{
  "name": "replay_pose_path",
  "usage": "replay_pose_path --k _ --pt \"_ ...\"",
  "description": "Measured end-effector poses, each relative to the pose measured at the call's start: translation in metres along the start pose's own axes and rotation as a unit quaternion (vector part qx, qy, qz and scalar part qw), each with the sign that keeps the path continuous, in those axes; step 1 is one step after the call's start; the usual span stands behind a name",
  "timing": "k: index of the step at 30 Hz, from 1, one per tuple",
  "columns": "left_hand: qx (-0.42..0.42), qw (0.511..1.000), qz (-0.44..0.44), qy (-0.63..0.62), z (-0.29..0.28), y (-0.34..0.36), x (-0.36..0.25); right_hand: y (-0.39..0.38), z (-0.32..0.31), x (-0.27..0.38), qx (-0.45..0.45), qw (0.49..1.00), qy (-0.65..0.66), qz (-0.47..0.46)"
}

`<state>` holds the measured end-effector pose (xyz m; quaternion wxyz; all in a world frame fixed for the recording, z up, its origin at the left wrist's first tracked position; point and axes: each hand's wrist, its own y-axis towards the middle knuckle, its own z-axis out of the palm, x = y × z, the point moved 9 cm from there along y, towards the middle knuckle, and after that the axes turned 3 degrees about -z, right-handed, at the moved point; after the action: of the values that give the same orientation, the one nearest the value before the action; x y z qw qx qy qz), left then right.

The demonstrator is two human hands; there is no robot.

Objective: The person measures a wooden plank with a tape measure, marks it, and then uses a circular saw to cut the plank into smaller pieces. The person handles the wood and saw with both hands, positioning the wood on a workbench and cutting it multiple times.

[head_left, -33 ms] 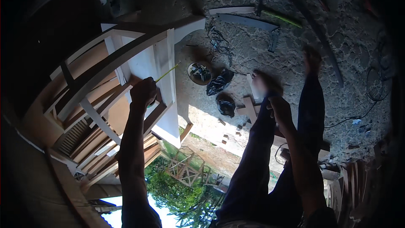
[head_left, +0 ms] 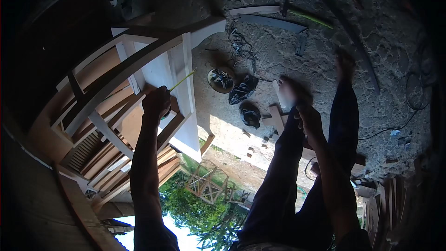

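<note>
Left hand [head_left: 156, 103], left of centre, is closed around a thin yellow-green stick [head_left: 183, 79] against the white-painted wooden frame [head_left: 160, 72]. Right hand [head_left: 309, 120], right of centre, rests on the dark trouser leg [head_left: 283, 167]; its grip I cannot tell. The slim stick could slip and smear the frame.

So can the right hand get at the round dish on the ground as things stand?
Probably not without bending down. The right hand rests against the person's dark-trousered leg, while the round dish lies on the ground beyond it, next to a black bag. Nothing blocks the way.
</note>
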<state>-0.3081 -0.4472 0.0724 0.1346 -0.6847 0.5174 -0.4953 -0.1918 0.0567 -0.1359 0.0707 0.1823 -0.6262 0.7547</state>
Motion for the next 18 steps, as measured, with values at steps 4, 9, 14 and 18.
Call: replay_pose_path --k 4,9,14,18 --pt "-0.038 0.999 0.017 0.008 -0.012 -0.004 0.015 -0.003 -0.003 0.014 -0.016 0.992 0.101 0.08" --pt "0.0 0.999 -0.007 0.041 -0.016 0.002 0.012 0.0 0.001 0.015 -0.006 0.983 0.141 0.114" --pt "0.045 0.998 -0.019 0.034 -0.011 0.011 0.021 0.002 -0.005 0.026 -0.034 0.976 0.202 0.077" --pt "0.049 0.997 -0.002 0.052 -0.009 0.016 0.016 -0.001 -0.009 0.032 -0.026 0.976 0.192 0.095"
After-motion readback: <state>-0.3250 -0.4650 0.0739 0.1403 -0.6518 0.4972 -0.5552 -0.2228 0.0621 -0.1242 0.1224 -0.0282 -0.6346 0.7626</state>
